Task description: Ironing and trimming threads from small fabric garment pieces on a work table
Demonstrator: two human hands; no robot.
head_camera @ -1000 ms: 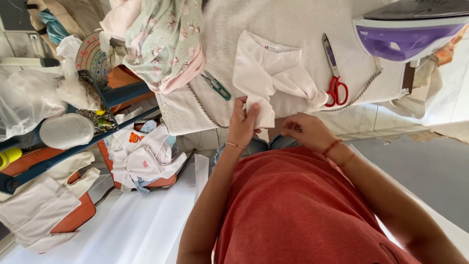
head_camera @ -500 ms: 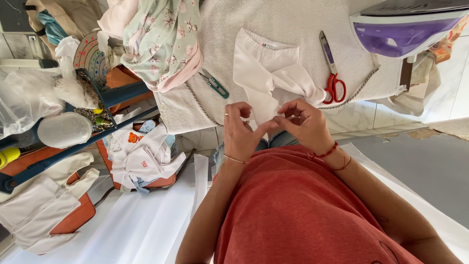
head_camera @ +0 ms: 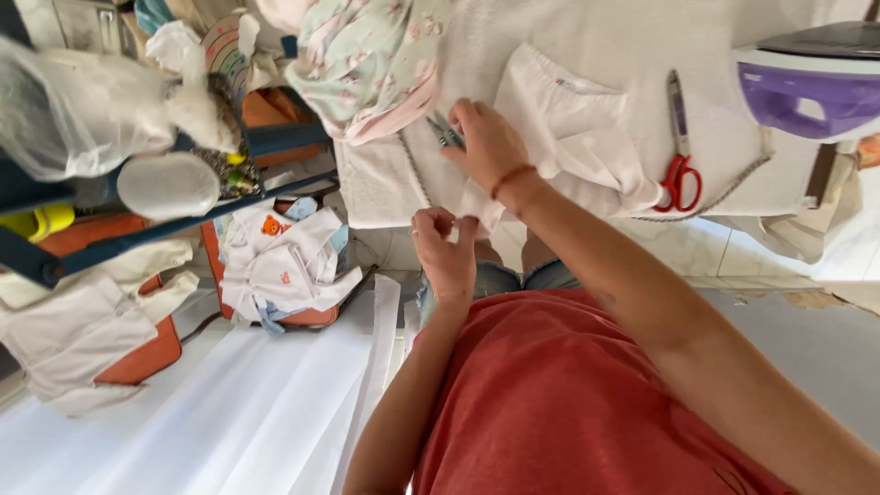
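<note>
On the white padded work surface (head_camera: 587, 27), a small white garment (head_camera: 573, 147) is spread flat, and its lower corner is pinched by the left hand (head_camera: 446, 252) at the table's near edge. That hand's fingers (head_camera: 431, 225) are curled almost closed around the fold of cloth, the thumb and forefinger being pressed together on it. The right hand (head_camera: 489, 142) is laid over the garment's left side with its fingers (head_camera: 463, 115) stretched out and only loosely spread; their tips are brought just beside a small pair of grey snips (head_camera: 444, 131), and it cannot be told whether the snips are actually touched or gripped. A red cord is worn at that wrist. The garment's long axis is run diagonally, from the pinched corner up and to the right toward its collar end, which is pointed away from the body. Red-handled scissors (head_camera: 680, 147) are left just right of the garment, blades pointed away. A purple and white steam iron (head_camera: 811, 87) is stood well to the right. A floral cloth (head_camera: 371, 55) is draped to the left of the snips.
</note>
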